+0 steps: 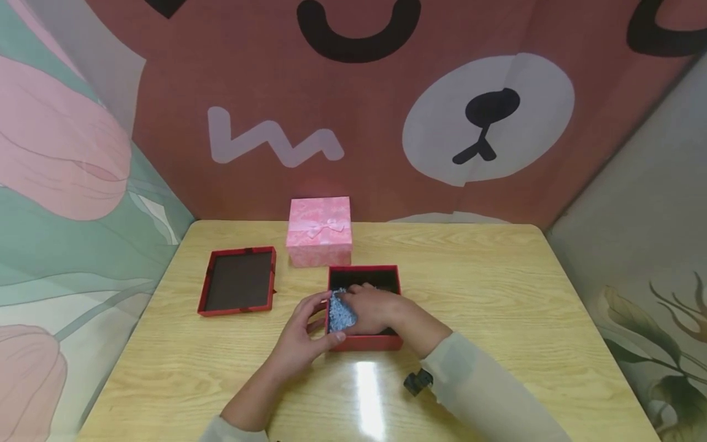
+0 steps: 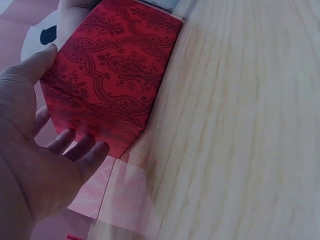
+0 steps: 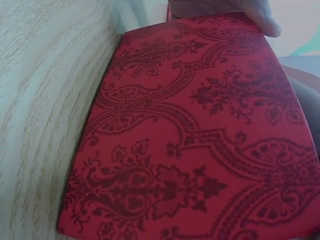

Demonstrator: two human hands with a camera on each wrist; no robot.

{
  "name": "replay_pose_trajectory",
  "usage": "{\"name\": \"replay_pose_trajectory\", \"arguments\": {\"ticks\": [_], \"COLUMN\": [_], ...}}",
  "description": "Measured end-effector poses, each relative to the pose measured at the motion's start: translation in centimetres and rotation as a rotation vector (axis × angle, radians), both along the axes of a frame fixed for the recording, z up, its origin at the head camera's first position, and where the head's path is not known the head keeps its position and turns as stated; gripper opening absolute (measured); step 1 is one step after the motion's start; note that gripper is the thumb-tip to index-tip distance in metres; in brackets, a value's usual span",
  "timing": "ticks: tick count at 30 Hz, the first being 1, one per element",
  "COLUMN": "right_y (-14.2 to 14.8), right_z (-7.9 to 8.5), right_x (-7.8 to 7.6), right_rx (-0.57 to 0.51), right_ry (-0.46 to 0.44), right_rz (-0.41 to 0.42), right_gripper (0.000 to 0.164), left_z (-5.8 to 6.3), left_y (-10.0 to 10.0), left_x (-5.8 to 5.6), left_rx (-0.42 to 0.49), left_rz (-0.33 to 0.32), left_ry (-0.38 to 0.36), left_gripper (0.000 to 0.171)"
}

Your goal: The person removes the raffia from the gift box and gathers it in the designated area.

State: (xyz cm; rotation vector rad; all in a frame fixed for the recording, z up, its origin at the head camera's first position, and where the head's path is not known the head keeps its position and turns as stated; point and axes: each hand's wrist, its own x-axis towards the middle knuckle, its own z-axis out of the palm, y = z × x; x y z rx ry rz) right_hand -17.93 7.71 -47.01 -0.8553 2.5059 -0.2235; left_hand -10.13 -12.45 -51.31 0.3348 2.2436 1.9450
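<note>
An uncovered red box [image 1: 366, 344] with a dark inside stands near the middle of the table. Blue shredded filler [image 1: 341, 314] fills its left part. My left hand [image 1: 305, 331] is at the box's near left corner, thumb on the rim and fingers touching the left side; the left wrist view shows the palm apart from the patterned wall. Inside the box, on and beside the filler, is my right hand [image 1: 375, 309]. Its fingertips are mostly hidden, and the box's patterned red wall [image 3: 190, 130] blocks them in the right wrist view.
A red-rimmed lid [image 1: 240, 280] lies inside up at the left of the table. Behind the red box stands a closed pink box [image 1: 319, 232] with a bow. The wooden table [image 1: 475, 264] ends at a printed cloth backdrop [image 1: 375, 123].
</note>
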Motion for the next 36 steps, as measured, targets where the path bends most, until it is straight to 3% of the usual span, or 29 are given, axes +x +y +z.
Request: {"name": "replay_pose_trajectory", "arguments": {"ticks": [7,14,22,29,36], "right_y": [0.2,0.5,0.5,0.7,1.1], "right_z": [0.3,0.5,0.5,0.6,0.6], "right_x": [-0.3,-0.4,-0.4,-0.5,-0.7], "right_rx": [-0.065,-0.096,-0.125,-0.145,-0.204], "right_ry": [-0.107,-0.196,-0.199,-0.248,-0.242], "right_rz": [0.037,0.022,0.089,0.083,0.087], "right_gripper": [0.081,0.075,0.055,0.052,0.053], "left_z": [0.0,0.1,-0.1,-0.1,-0.2], "left_y": [0.0,-0.1,-0.2,-0.3,-0.4], "left_x": [0.0,0.0,-0.2,-0.2,-0.3], "left_rx": [0.015,0.004,0.000,0.007,0.007], "left_rz": [0.002,-0.005,-0.007,-0.020,-0.023], "left_ry": [-0.017,-0.020,0.023,0.010,-0.006], "left_gripper": [0.082,0.082,0.082,0.083,0.082]}}
